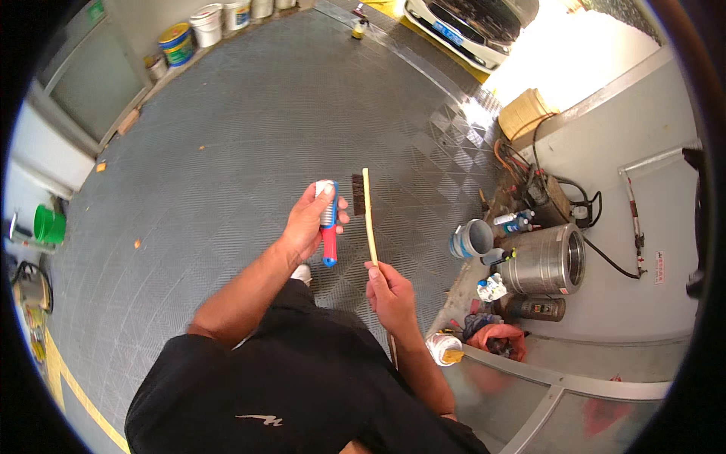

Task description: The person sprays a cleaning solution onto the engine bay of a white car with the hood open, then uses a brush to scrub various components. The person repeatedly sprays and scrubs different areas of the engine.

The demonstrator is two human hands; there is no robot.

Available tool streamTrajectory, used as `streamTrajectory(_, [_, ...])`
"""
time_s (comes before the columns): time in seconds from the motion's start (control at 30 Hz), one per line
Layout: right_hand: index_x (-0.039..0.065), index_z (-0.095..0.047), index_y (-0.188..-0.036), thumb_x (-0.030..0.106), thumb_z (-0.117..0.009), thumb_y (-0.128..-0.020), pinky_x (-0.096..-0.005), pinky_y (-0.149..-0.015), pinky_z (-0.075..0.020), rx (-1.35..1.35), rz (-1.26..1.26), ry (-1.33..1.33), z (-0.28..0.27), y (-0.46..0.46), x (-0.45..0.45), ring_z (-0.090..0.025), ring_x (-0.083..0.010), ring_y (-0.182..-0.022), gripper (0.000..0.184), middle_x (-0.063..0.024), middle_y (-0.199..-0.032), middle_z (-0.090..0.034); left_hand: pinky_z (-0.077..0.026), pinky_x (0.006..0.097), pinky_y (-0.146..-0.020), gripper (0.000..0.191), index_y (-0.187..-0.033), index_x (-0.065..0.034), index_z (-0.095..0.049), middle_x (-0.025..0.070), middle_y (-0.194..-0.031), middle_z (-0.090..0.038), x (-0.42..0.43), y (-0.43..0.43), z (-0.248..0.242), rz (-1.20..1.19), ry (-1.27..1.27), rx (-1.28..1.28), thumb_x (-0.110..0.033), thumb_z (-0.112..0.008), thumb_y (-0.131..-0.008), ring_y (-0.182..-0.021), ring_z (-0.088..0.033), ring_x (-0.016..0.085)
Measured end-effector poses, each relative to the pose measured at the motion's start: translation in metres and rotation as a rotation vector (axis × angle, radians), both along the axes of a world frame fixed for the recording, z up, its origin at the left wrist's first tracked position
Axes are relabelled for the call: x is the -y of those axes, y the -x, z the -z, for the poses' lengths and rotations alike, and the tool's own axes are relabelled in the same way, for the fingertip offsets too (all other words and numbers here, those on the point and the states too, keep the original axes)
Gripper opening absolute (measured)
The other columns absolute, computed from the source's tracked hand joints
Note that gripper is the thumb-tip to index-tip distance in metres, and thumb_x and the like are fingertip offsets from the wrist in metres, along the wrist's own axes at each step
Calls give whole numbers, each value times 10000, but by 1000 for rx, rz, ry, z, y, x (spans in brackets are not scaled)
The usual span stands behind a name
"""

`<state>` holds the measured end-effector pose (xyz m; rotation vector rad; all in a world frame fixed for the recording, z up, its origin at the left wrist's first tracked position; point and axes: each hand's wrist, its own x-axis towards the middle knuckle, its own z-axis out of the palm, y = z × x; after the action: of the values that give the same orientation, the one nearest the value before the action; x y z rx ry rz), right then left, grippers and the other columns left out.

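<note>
My left hand (306, 218) grips a brush (329, 218) with a blue head, a red handle and pale bristles or ridges. Its thumb lies on the upper end, and the handle points down toward me. In my right hand (391, 295) is a long, thin wooden brush (368, 218), held by the lower end of its handle. This one stands nearly upright in the picture, its dark bristles facing left toward the other brush. A small gap separates the two brushes. Both are above the grey tiled floor (272, 130).
To the right are a grey-blue bucket (479, 238), spray bottles (513, 221), a steel drum (539, 258), a white tub (445, 347) and a hosed machine (544, 196). Paint pails (207, 28) line the far-left wall. A white car (454, 34) stands beyond a spray bottle (359, 27).
</note>
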<state>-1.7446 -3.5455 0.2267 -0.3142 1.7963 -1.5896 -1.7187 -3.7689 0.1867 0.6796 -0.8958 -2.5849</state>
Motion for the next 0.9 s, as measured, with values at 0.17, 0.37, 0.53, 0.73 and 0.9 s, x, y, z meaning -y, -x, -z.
streamTrajectory(0.17, [-13,-630,-1241,301,-462,-1091,-236,-418,-361,366,-67,-76,-16,134,40,-466,-74,-479,387,-12,-672,-557,-557,345,-675,444,-1281,-136,-502,12,-1054,-636,46,171,-4,116,44,-62,-231,-758,-932,-905,-643,141])
streamTrajectory(0.37, [-16,-609,-1265,308,-451,-1092,-232,-409,-347,328,-73,107,19,343,110,-446,-72,-472,400,-8,-671,-551,-546,366,-772,406,-1242,-100,-517,3,-1062,-617,99,368,31,121,46,-31,-229,-750,-936,-940,-614,154])
streamTrajectory(0.53, [1,-604,-1292,317,-439,-1097,-236,-428,-347,409,-191,-124,30,518,177,-428,-73,-478,407,0,-658,-521,-541,370,-778,245,-1179,-113,-543,1,-1042,-606,184,526,37,-95,93,94,-223,-662,-996,-895,-608,139])
streamTrajectory(0.73, [31,-654,-1268,330,-575,-1025,-341,-646,-505,-405,-363,-255,30,702,295,-638,-208,-687,393,-70,-778,-656,-546,368,-724,282,-1168,-109,-547,49,-994,-632,258,669,42,-276,-73,-31,-270,-682,-980,-828,-624,191])
streamTrajectory(0.9, [77,-605,-1292,372,-609,-984,-472,-769,-514,-599,-427,-297,80,860,390,-668,-418,-895,427,-196,-959,-691,-528,317,-724,299,-1206,-89,-541,64,-946,-633,366,820,90,-353,93,-65,-101,-686,-946,-794,-616,161])
